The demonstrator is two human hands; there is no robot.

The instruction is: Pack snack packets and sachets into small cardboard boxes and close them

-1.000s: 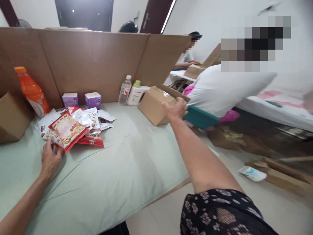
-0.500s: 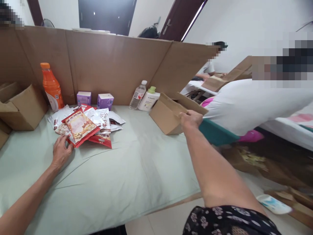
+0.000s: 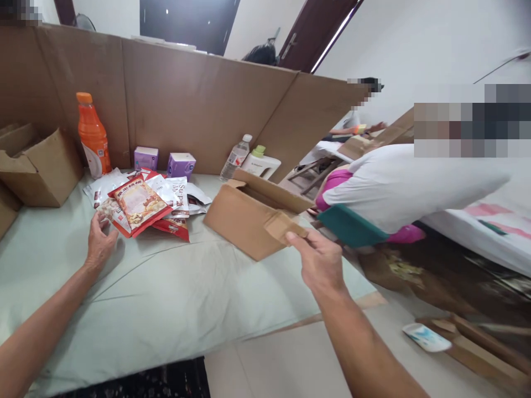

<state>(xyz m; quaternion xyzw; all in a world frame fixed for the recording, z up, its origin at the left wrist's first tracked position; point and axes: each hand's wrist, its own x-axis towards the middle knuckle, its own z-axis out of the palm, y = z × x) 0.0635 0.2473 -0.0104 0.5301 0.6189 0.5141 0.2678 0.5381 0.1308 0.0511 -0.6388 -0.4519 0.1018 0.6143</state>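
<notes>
My right hand [image 3: 324,257] pinches an end flap of a small open cardboard box [image 3: 244,224], thumb on top. The box stands tilted on the pale green cloth [image 3: 178,298], and its inside is mostly hidden. At the left, my left hand [image 3: 100,241] has its thumb and fingers apart at the near edge of a pile of snack packets. A red packet [image 3: 139,205] with a food picture lies on top, over white pouches [image 3: 176,193] and another red packet [image 3: 172,228]. The left fingertips are beside or touching the lowest packet; I cannot tell which.
Behind the pile stand an orange drink bottle [image 3: 93,138] and two purple tissue packs [image 3: 181,165]. A clear bottle [image 3: 236,158] and a white jug [image 3: 261,166] are behind the box. Another cardboard box [image 3: 53,171] sits left. A cardboard screen [image 3: 199,105] backs everything; a person in white [image 3: 385,182] is right.
My right hand has drawn the cardboard box leftward and toward me, turning it, and now holds its end flap. My left hand has stayed by the packets, its fingers a little more spread.
</notes>
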